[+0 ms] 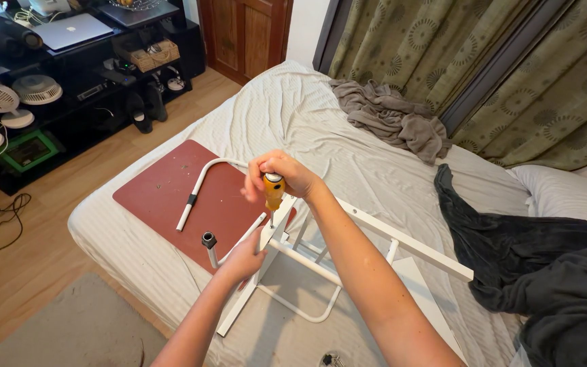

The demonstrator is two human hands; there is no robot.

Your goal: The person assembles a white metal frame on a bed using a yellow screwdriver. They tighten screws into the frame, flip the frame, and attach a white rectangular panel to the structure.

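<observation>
At the far left, off the bed, a dark shelf unit (69, 75) holds small white fans (8, 102), a closed laptop (73, 30) and woven baskets (147, 54), above a wooden floor (42, 251) with a grey rug (83, 326) near the bed's front edge. On the bed (293, 115), toward its left side, lies a reddish-brown board (164, 190), and on it rests a curved white tube (202, 180) with a dark band near its lower end. Just right of that, at the board's front edge, the left hand (242, 258) is closed around a white frame (307, 265) of metal bars, steadying it beside a short tube with a black end cap (209, 240). Above it, the right hand (283, 173) is clamped on the top of a yellow-handled screwdriver (273, 190), which stands upright with its tip down on the frame. The frame spreads from the board's right edge across the middle of the bed toward the front. Farther right, a brown-grey cloth (395, 115) lies crumpled near the bed's far edge below patterned green curtains (443, 47), and a dark blanket (545, 265) covers the right side beside a pale pillow (572, 194).
</observation>
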